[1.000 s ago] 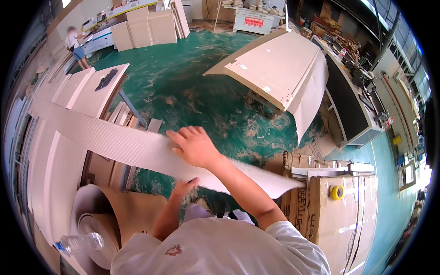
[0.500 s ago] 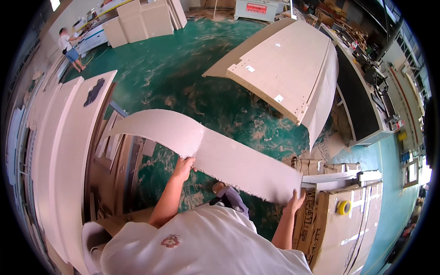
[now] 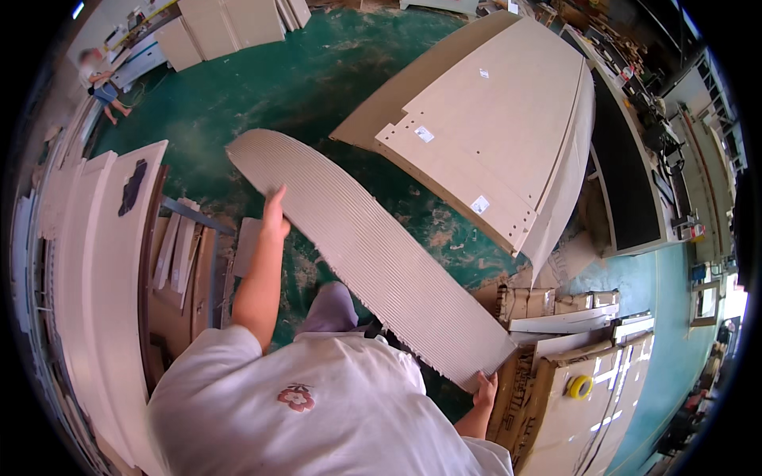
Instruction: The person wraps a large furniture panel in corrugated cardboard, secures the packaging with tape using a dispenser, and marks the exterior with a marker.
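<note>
A long strip of ribbed corrugated cardboard stretches slantwise in front of my body, its far left end rounded by a bend and its near edge ragged. Near that far end, my left hand grips the near edge, thumb on top and fingers hidden beneath. My right hand pinches the strip's right end at its lower corner, close to the cardboard boxes. Beyond the strip lies a stack of pale boards with drilled holes and small white labels.
Taped cardboard boxes stand at the right, with a yellow tape roll on them. Pale panels lean at the left beside a metal frame. A person works at a machine far left. Behind the boards runs a black-sided bench.
My left hand has slid outward and up to the left along the strip, which now lies straighter and more slanted. My right hand has dropped a little and closed on its corner.
</note>
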`<act>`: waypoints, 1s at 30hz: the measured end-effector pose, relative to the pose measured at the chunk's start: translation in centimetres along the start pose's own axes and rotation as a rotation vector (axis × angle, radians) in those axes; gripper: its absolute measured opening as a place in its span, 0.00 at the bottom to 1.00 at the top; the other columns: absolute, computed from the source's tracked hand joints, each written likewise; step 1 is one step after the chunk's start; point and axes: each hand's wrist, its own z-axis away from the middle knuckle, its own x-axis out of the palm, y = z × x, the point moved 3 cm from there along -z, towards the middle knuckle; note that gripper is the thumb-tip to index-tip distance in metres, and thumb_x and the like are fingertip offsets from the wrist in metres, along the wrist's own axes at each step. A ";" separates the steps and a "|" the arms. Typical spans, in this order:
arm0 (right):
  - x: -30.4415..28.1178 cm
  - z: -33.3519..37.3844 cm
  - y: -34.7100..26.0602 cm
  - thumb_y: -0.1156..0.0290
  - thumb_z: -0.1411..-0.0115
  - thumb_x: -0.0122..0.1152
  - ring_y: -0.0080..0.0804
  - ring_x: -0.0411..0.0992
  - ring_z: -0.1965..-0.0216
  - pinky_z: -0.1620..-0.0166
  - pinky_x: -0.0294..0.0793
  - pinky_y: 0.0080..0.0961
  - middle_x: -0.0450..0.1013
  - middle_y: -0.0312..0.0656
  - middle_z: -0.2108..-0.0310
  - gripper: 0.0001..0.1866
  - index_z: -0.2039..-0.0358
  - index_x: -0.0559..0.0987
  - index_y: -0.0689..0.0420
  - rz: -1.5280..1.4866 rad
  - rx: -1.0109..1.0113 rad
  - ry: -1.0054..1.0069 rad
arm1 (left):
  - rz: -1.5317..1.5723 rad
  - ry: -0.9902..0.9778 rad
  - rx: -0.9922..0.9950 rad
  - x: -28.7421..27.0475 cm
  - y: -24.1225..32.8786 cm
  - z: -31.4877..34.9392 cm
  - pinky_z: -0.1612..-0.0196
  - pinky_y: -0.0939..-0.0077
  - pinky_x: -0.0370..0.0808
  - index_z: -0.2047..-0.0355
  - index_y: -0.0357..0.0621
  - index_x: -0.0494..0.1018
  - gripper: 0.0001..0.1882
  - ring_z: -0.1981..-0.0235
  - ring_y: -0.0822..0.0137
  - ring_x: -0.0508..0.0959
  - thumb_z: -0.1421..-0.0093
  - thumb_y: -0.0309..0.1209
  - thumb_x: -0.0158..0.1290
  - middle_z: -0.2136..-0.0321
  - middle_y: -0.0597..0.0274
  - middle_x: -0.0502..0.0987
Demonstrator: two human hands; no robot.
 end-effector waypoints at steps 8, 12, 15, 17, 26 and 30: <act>8.4 -0.4 -4.4 0.87 0.40 0.54 0.36 0.72 0.49 0.47 0.69 0.34 0.73 0.40 0.48 0.27 0.40 0.68 0.57 0.099 0.120 0.083 | -0.309 -0.212 0.198 5.7 -2.9 -18.9 0.47 0.65 0.72 0.44 0.37 0.68 0.25 0.49 0.59 0.75 0.44 0.18 0.55 0.50 0.54 0.75; 15.7 0.3 -2.8 0.86 0.41 0.56 0.35 0.73 0.51 0.48 0.70 0.33 0.74 0.39 0.50 0.25 0.43 0.70 0.59 0.251 0.192 0.303 | -0.281 -0.252 0.102 6.8 -2.0 -24.1 0.45 0.61 0.72 0.44 0.36 0.66 0.26 0.48 0.55 0.74 0.45 0.16 0.53 0.48 0.53 0.74; 21.0 1.9 -0.5 0.87 0.42 0.56 0.35 0.72 0.51 0.48 0.70 0.33 0.73 0.39 0.50 0.25 0.44 0.70 0.59 0.236 0.147 0.396 | -0.304 -0.234 -0.028 8.3 -3.4 -28.7 0.43 0.58 0.71 0.42 0.36 0.64 0.28 0.46 0.54 0.73 0.45 0.17 0.53 0.47 0.51 0.73; 23.1 3.5 0.4 0.87 0.42 0.55 0.35 0.71 0.51 0.47 0.69 0.34 0.72 0.39 0.49 0.26 0.43 0.69 0.58 0.203 0.170 0.514 | -0.276 -0.234 -0.106 9.5 -4.6 -30.8 0.43 0.55 0.70 0.41 0.36 0.64 0.29 0.45 0.53 0.72 0.44 0.18 0.53 0.47 0.50 0.72; 25.4 8.0 -3.2 0.84 0.42 0.53 0.29 0.71 0.52 0.47 0.67 0.26 0.73 0.38 0.53 0.21 0.47 0.70 0.61 0.209 0.049 0.706 | -0.019 -0.151 -0.286 1.4 -7.6 -36.1 0.43 0.49 0.69 0.43 0.36 0.67 0.26 0.46 0.49 0.72 0.43 0.20 0.49 0.46 0.51 0.72; 24.4 9.4 -2.0 0.85 0.41 0.54 0.30 0.71 0.52 0.47 0.67 0.26 0.74 0.38 0.53 0.20 0.47 0.70 0.62 0.081 0.036 0.719 | 0.001 -0.105 -0.337 4.0 -6.9 -36.6 0.43 0.49 0.70 0.43 0.38 0.67 0.25 0.47 0.50 0.73 0.42 0.23 0.50 0.47 0.52 0.73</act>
